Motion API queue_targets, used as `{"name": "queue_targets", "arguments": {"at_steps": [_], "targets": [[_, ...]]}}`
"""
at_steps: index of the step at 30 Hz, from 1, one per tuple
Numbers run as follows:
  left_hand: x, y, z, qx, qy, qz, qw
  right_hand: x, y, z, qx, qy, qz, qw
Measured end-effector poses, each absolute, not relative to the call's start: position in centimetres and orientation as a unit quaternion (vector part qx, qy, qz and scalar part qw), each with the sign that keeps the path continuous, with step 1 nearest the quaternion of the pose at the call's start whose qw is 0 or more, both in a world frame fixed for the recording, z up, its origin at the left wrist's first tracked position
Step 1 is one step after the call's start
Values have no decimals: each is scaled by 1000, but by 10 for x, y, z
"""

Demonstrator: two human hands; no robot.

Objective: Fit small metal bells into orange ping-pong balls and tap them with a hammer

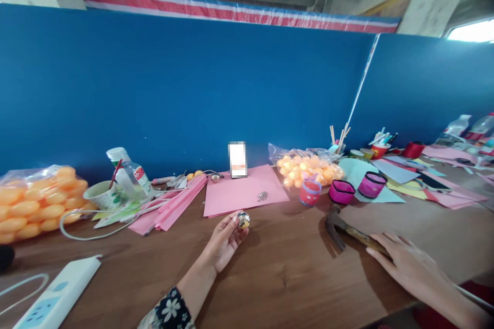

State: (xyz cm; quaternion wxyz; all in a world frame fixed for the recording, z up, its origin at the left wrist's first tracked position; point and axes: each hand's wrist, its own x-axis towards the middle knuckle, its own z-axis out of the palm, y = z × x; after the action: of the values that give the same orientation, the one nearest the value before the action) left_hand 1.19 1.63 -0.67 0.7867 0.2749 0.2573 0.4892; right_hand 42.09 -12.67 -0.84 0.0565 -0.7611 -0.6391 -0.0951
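My left hand [227, 240] pinches a shiny metal ball [244, 220] between thumb and fingers, raised near the front edge of the pink paper sheets [239, 200]. A small heap of silvery pieces [263, 196] lies on those sheets, too small to name. At the right, my right hand [405, 262] is closed over the wooden handle of a claw hammer [357, 234]. The hammer's dark head points left, its claw toward me. Another shiny round object [215, 177] rests behind, at the paper's left edge.
Bags of orange balls stand at left [42, 205] and centre right [304, 167]. A paper cup [101, 194], plastic bottle [133, 177] and pink paper strips [175, 203] are at left. A power strip [57, 293] lies front left. Small pink cuffs [341, 193] sit beyond the hammer.
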Motion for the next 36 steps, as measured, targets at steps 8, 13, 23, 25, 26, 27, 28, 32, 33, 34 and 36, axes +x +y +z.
{"name": "queue_targets", "arguments": {"at_steps": [8,13,23,25,26,27,28,32,33,34,36], "targets": [[13,15,-4,269,264,490,786,419,-124,-3,-776,-623,-71,68],[12,15,-4,268,261,491,787,422,-121,-6,-776,-622,-71,72],[14,17,-5,266,268,489,786,341,-94,42,-691,-694,-88,181],[14,18,-6,264,265,491,786,309,-80,48,-654,-728,-72,190],[14,18,-6,263,265,492,786,295,-72,49,-642,-737,-70,198],[13,19,-6,263,266,493,785,282,-63,48,-630,-749,-63,198],[13,19,-6,264,267,494,784,270,-54,46,-624,-755,-57,193],[12,19,-5,268,270,491,784,236,-15,33,-607,-776,-51,161],[12,19,-5,267,271,489,785,230,-6,30,-602,-782,-54,152],[12,19,-5,265,272,488,786,224,3,28,-599,-785,-58,145],[12,19,-6,260,274,487,787,214,19,26,-601,-786,-67,129]]}}
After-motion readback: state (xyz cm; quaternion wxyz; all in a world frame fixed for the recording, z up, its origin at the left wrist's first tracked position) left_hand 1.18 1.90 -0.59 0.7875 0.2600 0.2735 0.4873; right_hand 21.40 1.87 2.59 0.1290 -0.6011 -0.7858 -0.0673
